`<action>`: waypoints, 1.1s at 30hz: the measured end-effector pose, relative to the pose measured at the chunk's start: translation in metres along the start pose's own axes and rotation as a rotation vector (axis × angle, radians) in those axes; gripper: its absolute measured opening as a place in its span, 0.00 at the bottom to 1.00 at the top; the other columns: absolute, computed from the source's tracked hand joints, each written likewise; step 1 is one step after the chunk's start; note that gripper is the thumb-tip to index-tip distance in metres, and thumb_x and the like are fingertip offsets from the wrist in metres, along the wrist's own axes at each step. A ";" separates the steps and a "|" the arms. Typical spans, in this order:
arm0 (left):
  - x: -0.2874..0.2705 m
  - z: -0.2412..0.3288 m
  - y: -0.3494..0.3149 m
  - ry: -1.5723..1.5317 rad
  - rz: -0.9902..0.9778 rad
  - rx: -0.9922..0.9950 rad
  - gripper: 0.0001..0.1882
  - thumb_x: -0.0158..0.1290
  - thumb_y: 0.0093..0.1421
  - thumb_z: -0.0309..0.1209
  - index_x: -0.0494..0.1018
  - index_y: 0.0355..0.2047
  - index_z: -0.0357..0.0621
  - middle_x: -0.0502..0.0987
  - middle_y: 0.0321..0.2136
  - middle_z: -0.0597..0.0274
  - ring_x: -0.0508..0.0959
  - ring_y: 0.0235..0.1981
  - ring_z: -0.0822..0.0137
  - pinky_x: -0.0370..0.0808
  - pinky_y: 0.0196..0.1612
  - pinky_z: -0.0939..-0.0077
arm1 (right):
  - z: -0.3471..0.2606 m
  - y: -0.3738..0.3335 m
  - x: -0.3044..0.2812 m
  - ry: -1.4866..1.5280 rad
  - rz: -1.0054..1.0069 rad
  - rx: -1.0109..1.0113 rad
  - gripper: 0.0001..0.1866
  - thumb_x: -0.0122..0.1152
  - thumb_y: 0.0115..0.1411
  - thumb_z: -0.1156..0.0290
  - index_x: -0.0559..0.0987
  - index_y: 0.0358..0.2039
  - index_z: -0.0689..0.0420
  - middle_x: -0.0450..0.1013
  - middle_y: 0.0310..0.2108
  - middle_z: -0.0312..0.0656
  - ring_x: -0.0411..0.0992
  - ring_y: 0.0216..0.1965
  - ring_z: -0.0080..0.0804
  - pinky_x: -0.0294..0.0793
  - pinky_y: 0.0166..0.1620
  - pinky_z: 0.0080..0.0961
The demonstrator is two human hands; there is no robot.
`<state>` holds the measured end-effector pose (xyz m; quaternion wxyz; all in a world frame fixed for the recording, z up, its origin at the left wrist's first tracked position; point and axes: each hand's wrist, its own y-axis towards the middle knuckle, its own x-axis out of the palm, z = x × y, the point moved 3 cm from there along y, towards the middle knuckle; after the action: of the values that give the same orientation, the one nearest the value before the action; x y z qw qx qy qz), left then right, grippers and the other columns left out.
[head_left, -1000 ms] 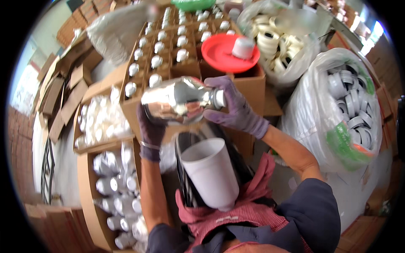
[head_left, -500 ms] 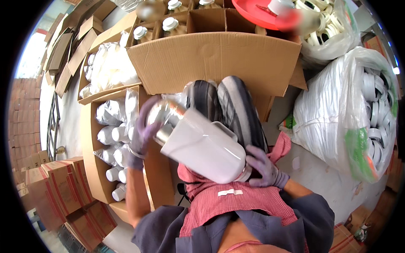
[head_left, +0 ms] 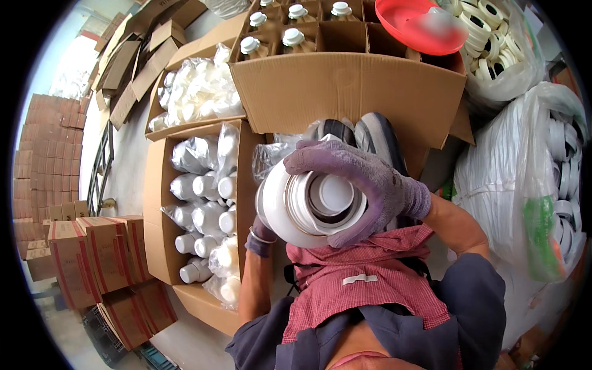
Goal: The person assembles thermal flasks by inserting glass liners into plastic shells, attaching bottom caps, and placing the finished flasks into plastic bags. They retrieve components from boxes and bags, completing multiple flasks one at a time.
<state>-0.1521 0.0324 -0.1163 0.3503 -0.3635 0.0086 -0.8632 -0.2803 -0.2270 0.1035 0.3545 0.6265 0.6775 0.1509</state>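
A white vacuum flask [head_left: 285,216] is held over my lap, its round, ringed end facing up. A smaller white round piece [head_left: 333,193] sits inside that opening. My right hand [head_left: 376,179], in a purple-grey glove, curls over the flask with thumb and fingers on either side of its rim. On the flask's left side is my left hand [head_left: 261,233], also gloved; its fingers are mostly hidden behind the flask. Under them, a red checked apron [head_left: 370,302] covers my lap.
An open carton [head_left: 345,92] with dividers holds several white-capped bottles. A red bowl [head_left: 407,28] rests at its right end. Cartons of plastic-wrapped white parts [head_left: 206,219] stand at left. Clear bags of white rings [head_left: 561,160] are at right. Stacked boxes [head_left: 74,259] are farther left.
The flask has turned from lying sideways to showing its ringed end. My right hand has moved up onto the rim; my left has moved down beside the flask. The silvery liner is out of sight.
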 end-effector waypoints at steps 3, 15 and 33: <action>0.003 -0.009 0.025 -0.075 -0.035 -0.022 0.29 0.52 0.63 0.33 0.60 0.63 0.42 0.66 0.60 0.54 0.66 0.60 0.61 0.62 0.62 0.66 | 0.005 0.008 -0.002 0.012 0.056 -0.012 0.47 0.78 0.42 0.58 0.65 0.59 0.62 0.69 0.50 0.48 0.70 0.52 0.43 0.68 0.55 0.33; -0.019 -0.066 0.088 0.001 0.143 -0.024 0.28 0.53 0.60 0.32 0.62 0.60 0.41 0.68 0.57 0.53 0.69 0.57 0.60 0.65 0.58 0.67 | -0.016 0.036 -0.048 -0.377 0.542 0.228 0.41 0.73 0.47 0.57 0.67 0.58 0.60 0.71 0.46 0.42 0.70 0.48 0.29 0.67 0.55 0.28; -0.016 -0.126 0.163 0.169 0.126 -0.180 0.27 0.56 0.56 0.31 0.66 0.56 0.38 0.71 0.54 0.51 0.73 0.52 0.59 0.70 0.52 0.68 | 0.020 0.106 -0.070 -0.373 0.102 0.018 0.36 0.78 0.37 0.55 0.75 0.44 0.61 0.73 0.38 0.44 0.73 0.39 0.39 0.71 0.45 0.30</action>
<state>-0.1267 -0.1113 -0.2626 0.3680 -0.3180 0.1382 -0.8628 -0.1909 -0.2809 0.1789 0.4602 0.6804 0.5686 0.0438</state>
